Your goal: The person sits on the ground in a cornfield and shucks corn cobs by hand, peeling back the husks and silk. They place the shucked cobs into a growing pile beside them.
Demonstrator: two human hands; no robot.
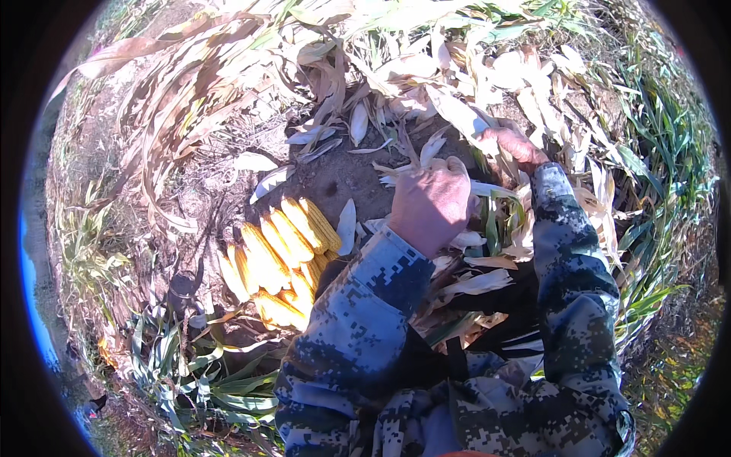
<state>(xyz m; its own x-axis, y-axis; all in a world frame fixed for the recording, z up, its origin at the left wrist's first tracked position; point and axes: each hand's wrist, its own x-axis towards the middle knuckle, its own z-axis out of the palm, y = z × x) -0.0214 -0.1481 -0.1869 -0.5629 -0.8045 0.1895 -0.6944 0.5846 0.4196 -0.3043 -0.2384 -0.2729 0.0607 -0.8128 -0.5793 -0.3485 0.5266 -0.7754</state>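
My left hand (433, 200) is a closed fist in front of me, with pale dry corn husk leaves sticking out past its fingers. To its right and a little farther out, my right hand (517, 145) is on an ear of corn in its pale husk (460, 117), which points up and to the left. The fingertips of both hands are partly hidden. Husked yellow corn cobs (285, 245) lie piled side by side on the soil, left of my left forearm. Loose husk pieces (273, 183) are scattered between the pile and the far husks.
Long dry corn stalks and leaves (188, 97) lie at the far left. More husks (548, 85) cover the ground at the far right. Green leaves (228, 394) lie at the near left, and green plants (674, 131) grow along the right edge. Bare soil (342, 177) shows in the middle.
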